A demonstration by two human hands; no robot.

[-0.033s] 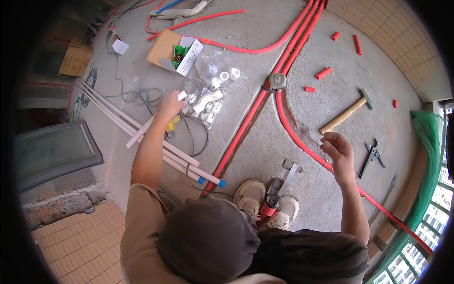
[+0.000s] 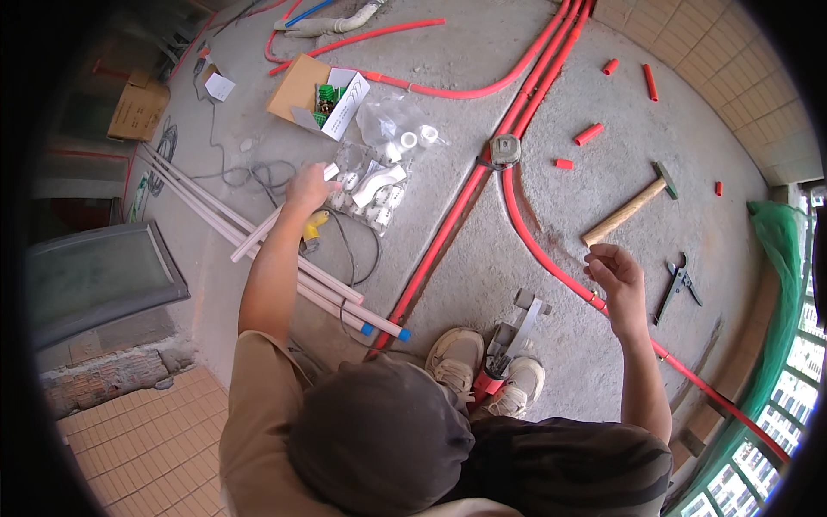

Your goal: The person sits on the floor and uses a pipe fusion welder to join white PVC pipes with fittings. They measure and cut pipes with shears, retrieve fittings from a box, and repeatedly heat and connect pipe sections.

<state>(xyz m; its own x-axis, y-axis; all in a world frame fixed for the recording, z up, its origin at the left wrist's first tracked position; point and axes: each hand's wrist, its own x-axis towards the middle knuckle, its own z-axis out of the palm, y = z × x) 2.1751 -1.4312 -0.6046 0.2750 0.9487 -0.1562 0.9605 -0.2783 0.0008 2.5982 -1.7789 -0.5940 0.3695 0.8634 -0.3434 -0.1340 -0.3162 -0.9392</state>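
My left hand (image 2: 307,188) is closed around a short white plastic pipe (image 2: 269,226), whose far end pokes out past my fingers. Just right of that hand lies a clear bag of white pipe fittings (image 2: 379,211) with a curved white piece (image 2: 377,183) on top. On the right, my right hand (image 2: 616,269) is raised with fingers curled and thumb close to them; anything pinched there is too small to make out. Between my shoes stands a red-and-grey tool (image 2: 508,340) with a metal plate and round heads, which looks like a pipe-welding iron.
Several long white pipes (image 2: 332,290), two with blue ends, lie at left beside a yellow plug (image 2: 315,226) and grey cable. Red conduits (image 2: 448,233) meet at a junction box (image 2: 506,150). A hammer (image 2: 629,209), pliers-like cutters (image 2: 676,286) and an open box (image 2: 332,103) rest on concrete.
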